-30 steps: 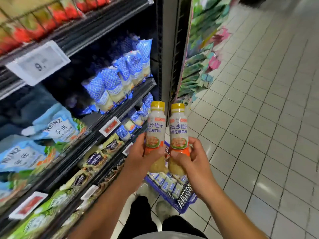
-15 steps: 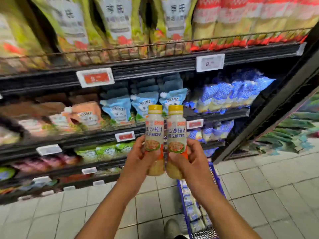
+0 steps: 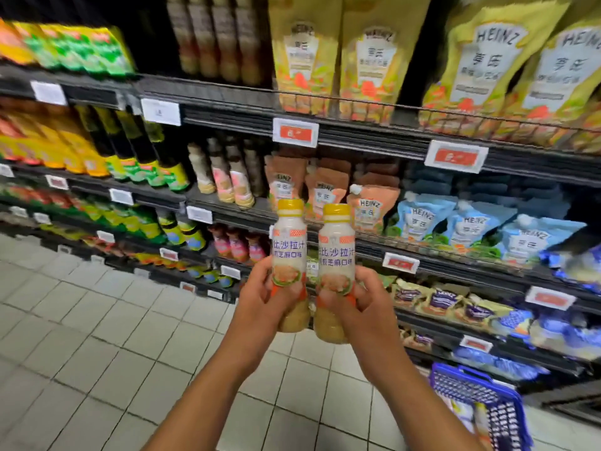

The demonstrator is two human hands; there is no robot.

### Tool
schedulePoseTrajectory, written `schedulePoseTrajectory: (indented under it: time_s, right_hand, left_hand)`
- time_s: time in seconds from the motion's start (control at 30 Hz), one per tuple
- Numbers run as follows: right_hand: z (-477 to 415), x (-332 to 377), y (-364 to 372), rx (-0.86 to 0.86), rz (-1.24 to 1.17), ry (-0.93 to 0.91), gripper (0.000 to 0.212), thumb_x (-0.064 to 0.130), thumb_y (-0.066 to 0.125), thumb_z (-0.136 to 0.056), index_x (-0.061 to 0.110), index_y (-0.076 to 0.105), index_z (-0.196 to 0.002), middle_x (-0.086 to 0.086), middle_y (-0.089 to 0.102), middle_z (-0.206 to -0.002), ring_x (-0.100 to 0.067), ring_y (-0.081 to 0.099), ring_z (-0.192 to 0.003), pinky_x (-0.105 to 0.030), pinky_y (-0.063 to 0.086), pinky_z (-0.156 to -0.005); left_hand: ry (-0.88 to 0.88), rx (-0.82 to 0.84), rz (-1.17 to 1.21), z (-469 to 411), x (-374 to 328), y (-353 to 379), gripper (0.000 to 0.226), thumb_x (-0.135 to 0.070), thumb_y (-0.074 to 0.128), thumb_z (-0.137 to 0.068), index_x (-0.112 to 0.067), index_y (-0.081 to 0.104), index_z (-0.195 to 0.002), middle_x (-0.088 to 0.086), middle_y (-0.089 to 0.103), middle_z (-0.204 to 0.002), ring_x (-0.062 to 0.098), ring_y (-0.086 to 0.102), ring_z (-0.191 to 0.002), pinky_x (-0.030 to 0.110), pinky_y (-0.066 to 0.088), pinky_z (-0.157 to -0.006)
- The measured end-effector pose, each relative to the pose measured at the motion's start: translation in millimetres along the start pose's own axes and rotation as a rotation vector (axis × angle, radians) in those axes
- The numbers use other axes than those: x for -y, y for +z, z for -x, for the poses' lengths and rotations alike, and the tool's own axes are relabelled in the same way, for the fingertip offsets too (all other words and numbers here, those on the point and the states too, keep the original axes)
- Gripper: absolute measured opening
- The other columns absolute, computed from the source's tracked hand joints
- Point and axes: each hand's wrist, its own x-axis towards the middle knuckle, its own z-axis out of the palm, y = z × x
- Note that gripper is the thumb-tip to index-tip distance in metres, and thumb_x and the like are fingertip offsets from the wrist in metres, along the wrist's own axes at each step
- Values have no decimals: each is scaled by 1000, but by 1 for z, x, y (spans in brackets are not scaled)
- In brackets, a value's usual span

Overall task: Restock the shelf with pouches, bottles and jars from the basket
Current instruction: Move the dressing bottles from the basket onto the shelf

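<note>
I hold two upright salad dressing bottles side by side in front of the shelves. My left hand [image 3: 260,299] grips the lower part of the left bottle [image 3: 288,249]. My right hand [image 3: 361,304] grips the right bottle [image 3: 336,255] the same way. Both have yellow caps, white labels with blue characters and beige dressing at the bottom. The blue basket [image 3: 478,398] stands on the floor at the lower right, holding several packets. Similar pale bottles [image 3: 227,177] stand on a shelf behind, above and left of my hands.
Black shelves [image 3: 357,135] span the view. Yellow Heinz pouches [image 3: 487,66] fill the top right, orange pouches [image 3: 370,206] and blue pouches [image 3: 471,226] the row below. Dark bottles [image 3: 136,148] stand at left. White tiled floor [image 3: 97,336] lies at lower left.
My view has swung left along the shelves and the basket has slid to the lower right. Both hands keep the same hold on the two bottles.
</note>
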Motion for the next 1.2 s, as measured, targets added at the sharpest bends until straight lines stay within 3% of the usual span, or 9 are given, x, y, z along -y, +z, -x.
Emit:
schedulePoseTrajectory:
  time_s: [0.1, 0.23, 0.43, 0.6, 0.7, 0.83, 1.0, 1.1, 1.2]
  right_hand:
    - [0, -1, 49, 60, -1, 17, 47, 26, 79, -67, 24, 61, -110, 0, 77, -97, -20, 75, -88, -33, 59, -67]
    - [0, -1, 104, 107, 8, -24, 52, 35, 80, -61, 22, 61, -108, -3, 77, -96, -21, 73, -86, -39, 61, -74]
    - [-7, 3, 160, 191, -53, -40, 57, 39, 82, -59, 21, 61, -108, -4, 77, -98, -17, 73, -86, -32, 58, -69]
    - [-28, 14, 192, 206, -7, -76, 48, 25, 80, -65, 18, 60, -108, -6, 77, -94, -20, 72, -84, -38, 58, -69]
    - [-46, 21, 207, 217, 6, -93, 42, 16, 79, -71, 14, 60, -108, -6, 76, -91, -23, 70, -83, -48, 59, -74]
    - [-77, 28, 222, 252, -4, -111, 35, 1, 73, -84, 14, 58, -112, -3, 77, -91, -18, 72, -79, -31, 59, -63]
    - [-123, 38, 246, 242, -37, -125, 41, 14, 82, -78, 18, 58, -110, -10, 76, -94, -23, 70, -69, -22, 53, -49]
    - [-153, 45, 260, 216, -33, -162, 46, 16, 84, -72, 18, 59, -111, -3, 77, -93, -18, 73, -75, -35, 59, -61]
    - [-182, 52, 270, 215, -14, -188, 36, 8, 76, -85, 16, 56, -114, 1, 77, -91, -14, 71, -63, -53, 53, -60]
  left_hand:
    - [28, -80, -1, 12, -16, -45, 36, -35, 77, -75, -42, 66, -108, 1, 75, -104, 18, 73, -93, 31, 58, -70]
    - [68, -150, -6, 23, -33, -95, 46, -30, 78, -73, -31, 62, -117, 3, 75, -100, 18, 72, -89, 30, 57, -69]
    - [150, -221, -37, 24, -58, -145, 45, -21, 75, -75, -23, 60, -118, 4, 74, -99, 18, 70, -88, 39, 61, -75]
    - [209, -254, 2, 6, -80, -168, 60, -36, 80, -66, -20, 58, -120, 0, 75, -95, 12, 70, -84, 30, 58, -70]
    - [237, -256, 14, -13, -89, -180, 54, -26, 78, -73, -17, 57, -121, 0, 75, -94, 12, 71, -82, 29, 57, -68]
    - [273, -240, 13, -44, -102, -195, 46, -20, 73, -78, -19, 57, -121, 2, 75, -95, 14, 70, -83, 28, 57, -68]
    - [298, -212, 13, -93, -119, -213, 43, -19, 73, -79, -20, 58, -119, 6, 74, -98, 17, 69, -86, 31, 58, -72]
    - [303, -192, 11, -127, -130, -221, 47, -20, 73, -79, -22, 57, -122, 5, 75, -103, 17, 71, -90, 28, 57, -73]
    - [318, -180, 19, -160, -143, -225, 44, -22, 76, -77, -28, 60, -117, 4, 75, -99, 17, 71, -88, 27, 57, -72]
